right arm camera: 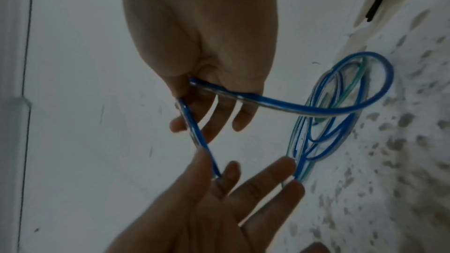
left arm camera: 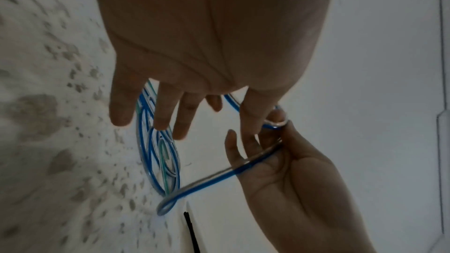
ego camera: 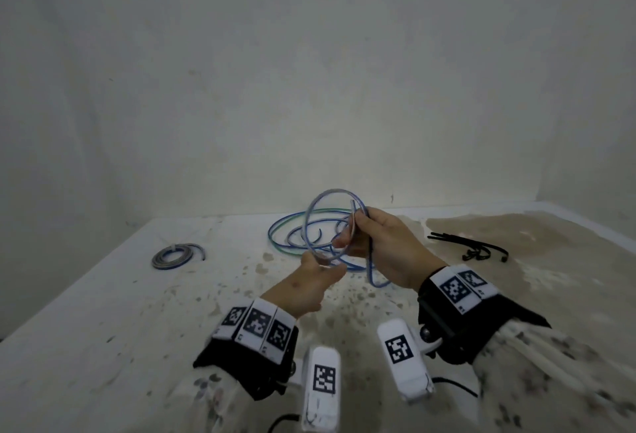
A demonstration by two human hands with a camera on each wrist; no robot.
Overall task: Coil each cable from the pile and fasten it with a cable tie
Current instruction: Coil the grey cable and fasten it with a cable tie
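A blue-and-clear cable (ego camera: 334,190) is held up as a loop above the table. My right hand (ego camera: 378,247) grips the loop's right side, fingers curled round it (right arm camera: 194,84). My left hand (ego camera: 320,281) pinches the loop's lower part between thumb and forefinger, its other fingers straight (left arm camera: 165,111). From the right hand the cable (right arm camera: 292,103) trails down to the pile of loose blue and green cables (ego camera: 303,236) on the table behind the hands. Black cable ties (ego camera: 471,248) lie in a bunch to the right.
One coiled cable (ego camera: 179,247) lies on the table's left part. The stained white table (ego camera: 103,329) meets a pale wall just behind the pile. A black tie (left arm camera: 192,234) shows at the table edge in the left wrist view.
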